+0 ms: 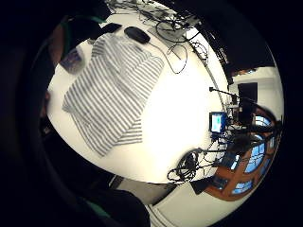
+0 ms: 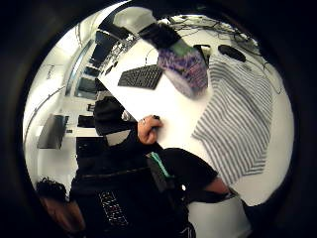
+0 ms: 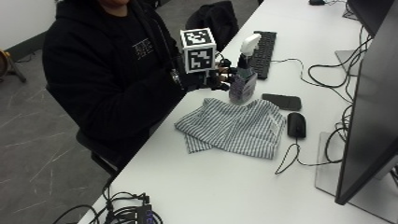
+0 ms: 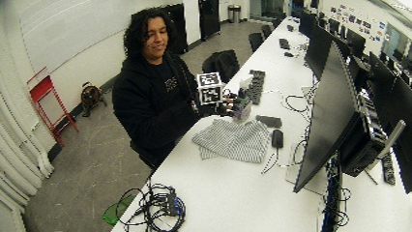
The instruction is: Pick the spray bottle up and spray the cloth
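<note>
One white table (image 3: 217, 186) carries one monitor (image 3: 370, 116), one striped cloth (image 3: 233, 127), one keyboard (image 3: 264, 46), one phone (image 3: 281, 101) and one mouse (image 3: 296, 124). The gloved right hand (image 3: 208, 79) grips the single spray bottle (image 3: 244, 77), raised just above the cloth's far edge.

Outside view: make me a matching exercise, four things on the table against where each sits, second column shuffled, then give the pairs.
Things:
1. spray bottle
2. striped cloth
3. mouse
4. keyboard

Places:
A. on the table beyond the spray bottle
B. spread flat on the table in front of the person
C. in the grip of the gloved right hand, beside the cloth's far edge
D. beside the cloth, on its monitor side

Pairs: 1-C, 2-B, 3-D, 4-A
</note>
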{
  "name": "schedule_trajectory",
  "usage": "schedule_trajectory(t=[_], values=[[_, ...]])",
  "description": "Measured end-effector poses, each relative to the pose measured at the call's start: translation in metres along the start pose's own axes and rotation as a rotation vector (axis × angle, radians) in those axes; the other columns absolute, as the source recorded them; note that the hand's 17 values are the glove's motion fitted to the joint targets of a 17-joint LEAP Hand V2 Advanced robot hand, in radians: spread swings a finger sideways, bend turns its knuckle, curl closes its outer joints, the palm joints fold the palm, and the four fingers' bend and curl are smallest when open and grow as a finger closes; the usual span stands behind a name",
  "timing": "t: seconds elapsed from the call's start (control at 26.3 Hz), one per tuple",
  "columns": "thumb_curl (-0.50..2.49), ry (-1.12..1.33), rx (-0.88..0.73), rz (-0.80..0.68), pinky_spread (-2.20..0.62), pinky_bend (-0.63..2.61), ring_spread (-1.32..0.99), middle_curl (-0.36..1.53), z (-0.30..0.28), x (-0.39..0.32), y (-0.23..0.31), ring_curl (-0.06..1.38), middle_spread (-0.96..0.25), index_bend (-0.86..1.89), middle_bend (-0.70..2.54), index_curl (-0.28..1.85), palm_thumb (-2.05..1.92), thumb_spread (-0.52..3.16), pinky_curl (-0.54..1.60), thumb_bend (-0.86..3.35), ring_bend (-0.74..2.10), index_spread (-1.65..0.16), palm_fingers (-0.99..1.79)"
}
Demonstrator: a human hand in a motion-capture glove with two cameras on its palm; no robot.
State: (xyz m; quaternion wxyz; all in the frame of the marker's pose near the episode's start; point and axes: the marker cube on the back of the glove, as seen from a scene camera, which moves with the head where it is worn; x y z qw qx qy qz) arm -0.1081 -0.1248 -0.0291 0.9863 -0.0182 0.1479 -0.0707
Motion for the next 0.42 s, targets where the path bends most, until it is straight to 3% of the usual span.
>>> schedule_trajectory(t=[0.42], values=[[0.37, 0.005, 0.001, -0.008, 0.21, 0.54, -0.1, 0.34, 0.004, -0.01, 0.018, 0.35, -0.1, 0.13, 0.19, 0.22, 0.36, 0.96, 0.36, -0.03, 0.55, -0.42, 0.28]])
